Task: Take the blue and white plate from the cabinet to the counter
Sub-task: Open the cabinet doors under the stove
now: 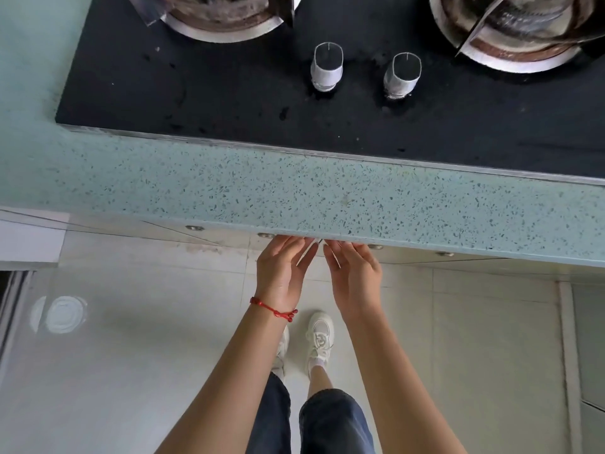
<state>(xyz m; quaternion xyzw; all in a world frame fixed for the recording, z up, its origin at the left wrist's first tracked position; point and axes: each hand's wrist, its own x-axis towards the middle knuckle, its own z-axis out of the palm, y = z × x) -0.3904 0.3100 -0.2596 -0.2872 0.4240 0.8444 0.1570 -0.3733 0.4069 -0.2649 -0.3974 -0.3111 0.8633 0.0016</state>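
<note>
Both hands, left hand [281,270] and right hand [355,273], are reaching under the tabletop's [294,188] front edge, fingers spread and empty; the plate is lying hidden beyond them.

Two bare forearms reach forward and down, side by side. The left hand [281,269] and right hand [354,272] are close together, palms turned toward each other, fingers extended and loosely spread, holding nothing. A red string bracelet [273,309] circles the left wrist.

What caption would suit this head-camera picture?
Both hands, left and right, reach under the speckled counter edge, below the black stove.
</note>
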